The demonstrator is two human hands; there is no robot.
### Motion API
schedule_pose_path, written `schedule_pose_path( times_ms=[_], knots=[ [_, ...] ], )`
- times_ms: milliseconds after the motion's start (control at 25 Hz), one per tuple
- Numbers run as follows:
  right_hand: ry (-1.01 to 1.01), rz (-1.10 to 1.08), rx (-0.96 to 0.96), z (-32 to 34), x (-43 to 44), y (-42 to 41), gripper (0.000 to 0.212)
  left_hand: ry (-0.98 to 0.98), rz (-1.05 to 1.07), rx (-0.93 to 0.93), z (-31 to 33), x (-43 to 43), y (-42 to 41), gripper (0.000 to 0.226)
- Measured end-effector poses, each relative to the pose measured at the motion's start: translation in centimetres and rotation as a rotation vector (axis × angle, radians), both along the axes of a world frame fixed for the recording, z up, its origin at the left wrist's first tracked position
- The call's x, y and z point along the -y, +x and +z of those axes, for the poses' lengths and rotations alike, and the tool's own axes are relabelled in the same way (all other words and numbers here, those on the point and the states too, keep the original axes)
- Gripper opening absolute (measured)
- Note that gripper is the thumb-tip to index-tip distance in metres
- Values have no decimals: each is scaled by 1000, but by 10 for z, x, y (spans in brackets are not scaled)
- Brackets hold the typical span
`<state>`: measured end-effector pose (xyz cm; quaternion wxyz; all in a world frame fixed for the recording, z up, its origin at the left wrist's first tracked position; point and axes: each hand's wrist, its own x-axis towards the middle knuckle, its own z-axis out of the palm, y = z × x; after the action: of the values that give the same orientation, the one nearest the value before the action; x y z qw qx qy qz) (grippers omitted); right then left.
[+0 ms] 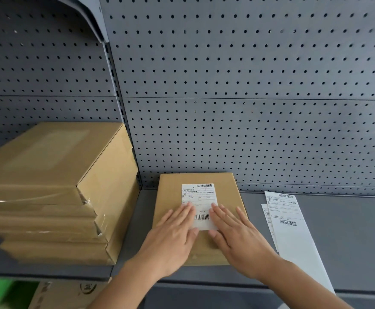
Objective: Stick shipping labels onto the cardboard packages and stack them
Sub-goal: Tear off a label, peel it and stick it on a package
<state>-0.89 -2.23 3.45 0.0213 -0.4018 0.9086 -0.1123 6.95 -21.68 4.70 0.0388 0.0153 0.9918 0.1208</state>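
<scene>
The white rectangular shipping label point(198, 204) lies flat on top of the flat brown cardboard package point(201, 219), its long axis running away from the person toward the grey pegboard wall point(248, 108). The package sits on the grey shelf point(342, 241). Both hands are spread flat, fingers straight, pressing the label's near half: the left hand point(171, 237) on its left edge, the right hand point(237, 233) on its right. The stack of plain brown boxes point(55, 192) stands just left, nearer the left hand. Spare white label sheets point(291, 228) lie to the right.

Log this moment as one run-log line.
step: pressing label onto package | left hand: flat | right hand: flat | stack: left | spare labels: right
</scene>
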Motion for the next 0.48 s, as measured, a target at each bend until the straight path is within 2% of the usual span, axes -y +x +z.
schedule_pose_path(
  times_ms=[200,280,480],
  knots=[
    [-11,68,-44,-15,7,22,64,-52,-63,6,-8,-12,15,85],
    [1,45,-91,-20,3,22,65,-52,-25,13,-9,-6,18,82],
    [-2,-4,-54,-16,-18,16,80,-58,122,49,-11,20,29,67]
  ],
)
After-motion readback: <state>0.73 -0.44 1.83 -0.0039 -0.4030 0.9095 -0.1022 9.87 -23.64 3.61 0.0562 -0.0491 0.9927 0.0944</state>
